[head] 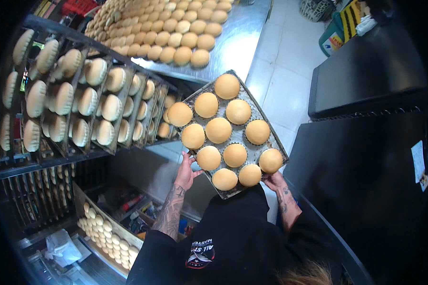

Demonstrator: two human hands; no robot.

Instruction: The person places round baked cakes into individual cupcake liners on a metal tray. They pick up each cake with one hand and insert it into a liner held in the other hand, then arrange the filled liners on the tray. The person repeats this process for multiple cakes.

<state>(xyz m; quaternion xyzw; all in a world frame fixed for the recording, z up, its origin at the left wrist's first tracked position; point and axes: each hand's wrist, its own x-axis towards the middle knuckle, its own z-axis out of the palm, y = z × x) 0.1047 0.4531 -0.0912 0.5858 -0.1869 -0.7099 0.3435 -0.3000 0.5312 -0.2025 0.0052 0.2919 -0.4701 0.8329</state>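
A worn metal baking tray (248, 144) is held in front of my body, bearing several round golden buns (218, 130) in fluted tins. My left hand (186, 170) grips its left edge, thumb and fingers apart around the rim. At the near right corner, my right hand (274, 180) supports the tray, its fingers partly hidden beneath. The tray's far left corner lies close to a tall rack (92, 156) loaded with trays of similar buns (111, 107).
Beyond the tray stands a steel table (235, 46) covered with rows of buns (182, 56). Dark cabinets (356, 160) line the right side. A green bin (330, 39) sits far right on the tiled floor (281, 71). Lower left, a box (108, 210) holds more buns.
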